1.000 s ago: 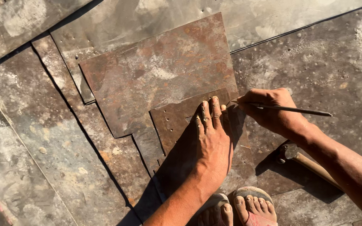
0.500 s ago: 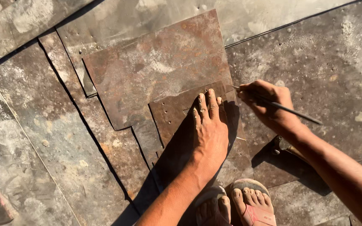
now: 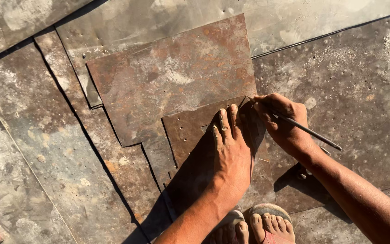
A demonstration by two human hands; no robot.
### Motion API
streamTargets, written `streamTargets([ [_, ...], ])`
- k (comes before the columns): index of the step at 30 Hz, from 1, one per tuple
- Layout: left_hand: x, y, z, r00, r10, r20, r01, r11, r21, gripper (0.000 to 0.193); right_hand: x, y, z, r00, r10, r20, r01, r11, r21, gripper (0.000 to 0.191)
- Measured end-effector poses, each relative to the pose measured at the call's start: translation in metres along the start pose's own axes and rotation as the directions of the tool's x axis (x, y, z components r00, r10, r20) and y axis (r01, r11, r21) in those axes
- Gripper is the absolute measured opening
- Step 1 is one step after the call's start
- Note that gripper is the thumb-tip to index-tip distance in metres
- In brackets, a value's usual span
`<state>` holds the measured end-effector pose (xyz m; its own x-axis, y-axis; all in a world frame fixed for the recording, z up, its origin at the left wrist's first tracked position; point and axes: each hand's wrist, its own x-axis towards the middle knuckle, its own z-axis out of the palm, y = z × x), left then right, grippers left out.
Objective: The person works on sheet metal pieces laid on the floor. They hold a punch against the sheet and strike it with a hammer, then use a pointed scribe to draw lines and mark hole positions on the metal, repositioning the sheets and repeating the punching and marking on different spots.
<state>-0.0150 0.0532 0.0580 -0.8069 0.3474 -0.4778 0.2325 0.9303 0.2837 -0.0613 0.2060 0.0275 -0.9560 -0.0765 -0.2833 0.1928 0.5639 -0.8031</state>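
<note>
Small plate (image 3: 195, 131): sheet metal, brown with rust, matt, pierced by a few small holes. Large plate (image 3: 172, 77) beneath it: sheet metal, heavily rusted in orange-brown patches, rough and dull. Surrounding sheets (image 3: 348, 72): grey metal, stained, dusty, with a faint sheen where sunlit and pale gritty residue in spots. Scribing rod (image 3: 312, 133): thin dark metal, smooth. Sandal (image 3: 271, 212): worn, matt, apparently rubber. Both hands are dusty, with dirt on the left hand (image 3: 231, 149).

small plate (image 3: 190, 131) sits on the bigger sheet (image 3: 172, 77), left hand (image 3: 231, 149) flat on top of it, right hand (image 3: 283, 119) with the scriber (image 3: 310, 132) just right, feet (image 3: 253, 226) below
</note>
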Motion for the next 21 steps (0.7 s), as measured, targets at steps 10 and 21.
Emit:
streamTargets([
  [10, 0.000, 0.000, 0.000, 1.000, 0.000, 0.030, -0.002, 0.998, 0.065, 0.091, -0.003, -0.013, 0.000, 0.999, 0.035, -0.001, -0.035, 0.999, 0.004, 0.019],
  [21, 0.001, 0.002, 0.009, 0.994, 0.037, -0.101, -0.026, 0.994, 0.105, 0.079, 0.018, -0.018, -0.012, 0.997, 0.014, 0.072, -0.004, 0.990, -0.141, 0.012],
])
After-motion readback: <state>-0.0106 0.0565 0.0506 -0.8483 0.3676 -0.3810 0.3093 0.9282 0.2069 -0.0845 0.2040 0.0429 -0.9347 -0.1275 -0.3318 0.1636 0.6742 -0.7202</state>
